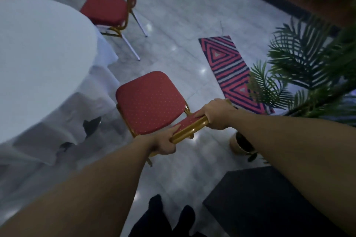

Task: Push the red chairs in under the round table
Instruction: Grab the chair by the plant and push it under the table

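Left hand (pixel 163 143), right hand (pixel 217 114) gripping near red chair (pixel 149 103) backrest, arms outstretched

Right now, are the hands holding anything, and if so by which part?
Yes: both hands grip the near red chair by the top rail of its backrest, left hand at one end, right hand at the other.

We see the far chair (pixel 107 10) cut by the top edge; its backrest top is lost. The cloth hides the bench (pixel 38 48) base. The near chair (pixel 150 102) legs are mostly under its seat. Plant (pixel 300 59) blurred, cut at right. Left hand (pixel 163 143) fingers curl out of sight.
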The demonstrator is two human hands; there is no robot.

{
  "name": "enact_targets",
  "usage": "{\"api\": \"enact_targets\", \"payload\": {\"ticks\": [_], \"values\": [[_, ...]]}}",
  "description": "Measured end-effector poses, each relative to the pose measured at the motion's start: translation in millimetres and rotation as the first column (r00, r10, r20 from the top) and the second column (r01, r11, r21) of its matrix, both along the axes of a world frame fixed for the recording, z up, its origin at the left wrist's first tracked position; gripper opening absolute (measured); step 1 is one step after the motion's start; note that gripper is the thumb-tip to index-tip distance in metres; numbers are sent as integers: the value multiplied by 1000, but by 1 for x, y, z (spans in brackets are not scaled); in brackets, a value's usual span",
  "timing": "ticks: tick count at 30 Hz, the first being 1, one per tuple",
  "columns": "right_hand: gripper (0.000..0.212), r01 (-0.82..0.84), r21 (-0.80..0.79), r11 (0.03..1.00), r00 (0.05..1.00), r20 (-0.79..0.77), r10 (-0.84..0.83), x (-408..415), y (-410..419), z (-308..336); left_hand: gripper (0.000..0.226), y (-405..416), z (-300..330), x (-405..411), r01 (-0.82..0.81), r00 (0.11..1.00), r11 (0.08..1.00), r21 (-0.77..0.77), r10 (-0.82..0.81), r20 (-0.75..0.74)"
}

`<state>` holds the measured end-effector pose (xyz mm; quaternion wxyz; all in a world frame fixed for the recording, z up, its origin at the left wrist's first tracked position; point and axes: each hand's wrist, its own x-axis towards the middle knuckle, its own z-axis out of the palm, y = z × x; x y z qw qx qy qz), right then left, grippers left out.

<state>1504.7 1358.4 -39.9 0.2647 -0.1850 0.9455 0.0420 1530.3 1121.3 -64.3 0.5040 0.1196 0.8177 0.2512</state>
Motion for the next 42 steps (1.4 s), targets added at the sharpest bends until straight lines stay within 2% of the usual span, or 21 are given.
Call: {"api": "enact_targets", "payload": {"ticks": [6,12,16,21,27,31,33,39,42], "values": [[36,-108,-22,994,994,32,109,-55,-2,-1,102,-4,-6,-30,-64,998,998,-5,64,13],[32,-256,15,967,967,15,256,-96,-7,5,118,-4,-16,-51,-133,981,991,-2,132,139],[35,-347,5,938,938,19,347,-125,-9,13,116,-1,-17,-71,-141,977,990,-23,143,158],[30,-405,7,914,914,15,405,-157,-8,17,106,8,-17,-87,-197,971,980,-28,199,136],[21,-490,-18,872,871,33,490,-207,2,15,109,23,-22,-113,-339,931,941,-13,337,141],[18,-565,-26,825,823,60,566,-248,3,13,115,36,-22,-133,-501,849,865,-12,494,191],[24,-587,-31,809,807,60,588,-263,2,8,116,42,-21,-137,-567,799,823,-30,558,224],[17,-673,-90,734,729,82,679,-293,-3,1,117,61,-15,-140,-720,664,688,-87,720,200],[29,-728,-96,679,672,93,734,-302,-8,4,124,69,-14,-141,-773,598,628,-89,768,230]]}}
